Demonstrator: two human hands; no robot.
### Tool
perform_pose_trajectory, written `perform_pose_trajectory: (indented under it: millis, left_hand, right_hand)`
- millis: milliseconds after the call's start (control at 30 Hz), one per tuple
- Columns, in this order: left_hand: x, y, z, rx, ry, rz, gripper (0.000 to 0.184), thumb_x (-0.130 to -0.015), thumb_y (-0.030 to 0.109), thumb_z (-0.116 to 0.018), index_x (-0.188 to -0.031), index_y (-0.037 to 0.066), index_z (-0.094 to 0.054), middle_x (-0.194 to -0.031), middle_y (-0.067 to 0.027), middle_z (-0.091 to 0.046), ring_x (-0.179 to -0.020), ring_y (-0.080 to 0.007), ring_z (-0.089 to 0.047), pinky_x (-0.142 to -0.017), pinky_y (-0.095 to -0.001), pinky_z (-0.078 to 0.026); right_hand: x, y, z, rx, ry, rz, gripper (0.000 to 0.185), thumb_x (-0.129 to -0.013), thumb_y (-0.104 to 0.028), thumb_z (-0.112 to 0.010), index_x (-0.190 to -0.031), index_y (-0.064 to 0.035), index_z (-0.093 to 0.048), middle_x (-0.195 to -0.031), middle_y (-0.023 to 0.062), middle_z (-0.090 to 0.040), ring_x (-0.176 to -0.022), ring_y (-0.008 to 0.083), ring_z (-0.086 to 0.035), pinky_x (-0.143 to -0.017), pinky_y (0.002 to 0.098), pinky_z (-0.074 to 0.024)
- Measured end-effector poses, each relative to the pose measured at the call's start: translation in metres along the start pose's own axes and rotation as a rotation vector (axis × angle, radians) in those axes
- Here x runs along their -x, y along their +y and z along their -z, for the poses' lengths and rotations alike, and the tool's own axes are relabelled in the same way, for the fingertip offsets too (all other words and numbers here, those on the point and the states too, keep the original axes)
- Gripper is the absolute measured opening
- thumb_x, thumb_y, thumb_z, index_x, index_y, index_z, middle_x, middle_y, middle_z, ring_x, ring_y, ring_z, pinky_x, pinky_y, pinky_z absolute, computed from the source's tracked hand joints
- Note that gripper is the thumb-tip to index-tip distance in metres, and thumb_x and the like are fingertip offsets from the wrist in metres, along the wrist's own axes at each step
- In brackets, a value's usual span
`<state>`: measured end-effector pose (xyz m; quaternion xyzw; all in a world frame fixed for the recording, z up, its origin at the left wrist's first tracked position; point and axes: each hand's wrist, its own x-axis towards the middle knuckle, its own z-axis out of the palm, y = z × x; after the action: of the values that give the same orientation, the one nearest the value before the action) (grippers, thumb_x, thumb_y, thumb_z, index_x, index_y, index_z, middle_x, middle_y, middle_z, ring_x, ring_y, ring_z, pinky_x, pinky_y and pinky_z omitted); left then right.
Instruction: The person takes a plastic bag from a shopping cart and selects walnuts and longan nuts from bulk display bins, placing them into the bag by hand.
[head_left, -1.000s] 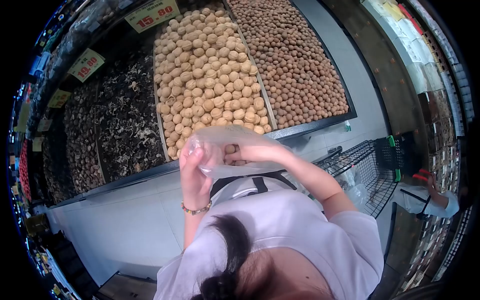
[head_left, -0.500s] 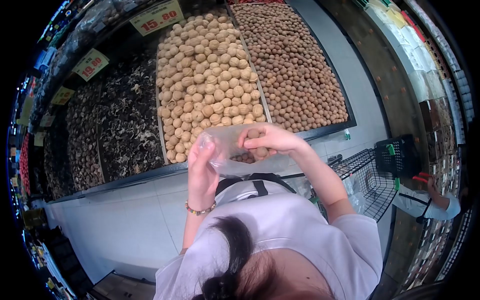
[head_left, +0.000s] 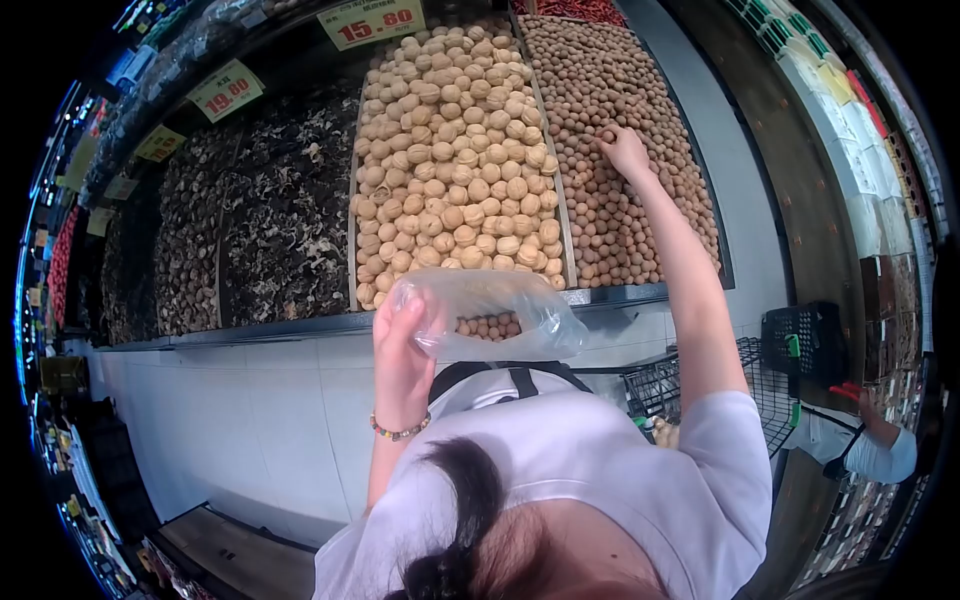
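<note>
My left hand (head_left: 402, 335) grips the edge of a clear plastic bag (head_left: 545, 320) in front of my waist. Inside the bag lie several dried longans (head_left: 488, 327), round and brown. My right hand (head_left: 627, 153) is stretched out over the bin of dried longans (head_left: 600, 85), its fingertips bent together at the surface of the pile. A brown longan seems to sit between the fingertips, partly hidden by them. Left of that bin is a heap of larger, pale walnuts (head_left: 455, 150), behind the bag and apart from both hands.
Dark dried fungus (head_left: 285, 210) fills the bin left of the walnuts. Price signs (head_left: 372, 22) stand along the back. A black wire shopping cart (head_left: 765, 395) is at my right, near another person's arm (head_left: 880, 425). The display's dark front edge (head_left: 300, 327) runs before me.
My right hand has left the bag, where it held several longans, and reached forward to the longan bin. Longans now lie in the bag. My left hand still holds the bag.
</note>
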<state>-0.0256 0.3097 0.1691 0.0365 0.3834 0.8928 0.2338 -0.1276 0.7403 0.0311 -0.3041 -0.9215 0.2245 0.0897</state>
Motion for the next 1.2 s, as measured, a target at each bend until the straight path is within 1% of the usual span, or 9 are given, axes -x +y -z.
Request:
perform_pose_trajectory:
  millis: [267,467,567,633,767,833,867,967,1200]
  left_hand:
    - [0.006,0.009,0.002,-0.020,0.037,-0.037,0.016,-0.083,0.012,-0.057,-0.077,0.009,-0.043,-0.067,0.0033,-0.039,-0.058,-0.0056,-0.035,-0.052,-0.0198,-0.030]
    - [0.003,0.010,0.002,-0.024,0.003,-0.014,0.016,-0.082,0.013,-0.058,-0.076,0.009,-0.044,-0.067,0.0032,-0.040,-0.058,-0.0059,-0.036,-0.051,-0.0199,-0.030]
    - [0.003,0.014,0.002,-0.045,0.048,-0.019,0.015,-0.081,0.013,-0.059,-0.078,0.008,-0.045,-0.067,0.0030,-0.041,-0.058,-0.0061,-0.037,-0.051,-0.0199,-0.030]
    - [0.002,0.015,0.008,-0.022,0.024,-0.012,0.015,-0.081,0.014,-0.060,-0.079,0.007,-0.046,-0.067,0.0028,-0.042,-0.058,-0.0063,-0.037,-0.052,-0.0200,-0.030]
    - [0.005,0.023,0.011,-0.051,-0.081,0.016,0.017,-0.082,0.015,-0.061,-0.080,0.006,-0.046,-0.066,0.0022,-0.042,-0.057,-0.0070,-0.037,-0.050,-0.0207,-0.030]
    - [0.010,0.028,0.012,-0.100,-0.164,0.060,0.018,-0.082,0.015,-0.061,-0.080,0.006,-0.046,-0.065,0.0016,-0.043,-0.055,-0.0075,-0.037,-0.050,-0.0212,-0.030]
    - [0.015,0.032,0.014,-0.101,-0.216,0.135,0.020,-0.081,0.015,-0.062,-0.076,0.006,-0.045,-0.066,0.0002,-0.046,-0.057,-0.0080,-0.040,-0.051,-0.0210,-0.031]
    - [0.026,0.040,0.012,-0.095,-0.385,0.224,0.025,-0.077,0.013,-0.066,-0.070,0.005,-0.043,-0.060,-0.0006,-0.042,-0.052,-0.0089,-0.040,-0.045,-0.0220,-0.029]
    - [0.032,0.052,0.020,-0.330,-0.502,0.332,0.027,-0.072,0.013,-0.070,-0.065,0.005,-0.045,-0.066,0.0001,-0.048,-0.060,-0.0082,-0.040,-0.053,-0.0229,-0.034]
  right_hand:
    - [-0.042,0.033,-0.022,-0.176,-0.148,0.234,0.049,-0.078,-0.018,-0.059,-0.126,-0.0184,-0.050,-0.137,0.0138,-0.037,-0.121,0.0268,-0.042,-0.099,0.0361,-0.0372]
    - [-0.009,0.013,0.009,-0.406,-0.264,0.036,0.049,-0.087,-0.020,-0.051,-0.134,-0.0208,-0.039,-0.139,0.0125,-0.035,-0.126,0.0255,-0.036,-0.102,0.0360,-0.0312]
    - [0.044,-0.041,0.044,-0.577,-0.201,0.122,0.046,-0.088,-0.019,-0.050,-0.132,-0.0126,-0.041,-0.136,0.0118,-0.038,-0.125,0.0231,-0.038,-0.102,0.0351,-0.0315]
    - [0.093,-0.090,0.062,-0.822,-0.156,0.425,0.038,-0.088,-0.012,-0.048,-0.124,-0.0027,-0.045,-0.108,0.0086,-0.056,-0.099,0.0171,-0.054,-0.088,0.0296,-0.0417]
    - [0.213,-0.163,0.100,-1.115,-0.982,0.532,0.017,-0.088,-0.008,-0.047,-0.088,0.0017,-0.061,-0.085,0.0102,-0.064,-0.082,0.0165,-0.062,-0.071,0.0272,-0.0492]
    - [0.240,-0.191,0.080,-0.770,-1.141,0.665,0.020,-0.089,-0.008,-0.045,-0.099,0.0017,-0.059,-0.086,0.0111,-0.064,-0.083,0.0191,-0.062,-0.074,0.0289,-0.0497]
    - [0.248,-0.194,0.052,-0.561,-0.964,0.830,0.022,-0.088,-0.011,-0.045,-0.099,0.0003,-0.059,-0.086,0.0134,-0.064,-0.082,0.0236,-0.062,-0.072,0.0325,-0.0482]
    - [0.263,-0.234,0.045,-0.064,-0.984,0.801,0.023,-0.086,-0.014,-0.043,-0.095,-0.0015,-0.060,-0.084,0.0145,-0.063,-0.078,0.0262,-0.061,-0.069,0.0361,-0.0455]
    - [0.299,-0.247,-0.015,-0.222,-0.933,0.870,0.021,-0.085,-0.014,-0.044,-0.093,-0.0016,-0.060,-0.082,0.0134,-0.062,-0.075,0.0251,-0.059,-0.068,0.0354,-0.0451]
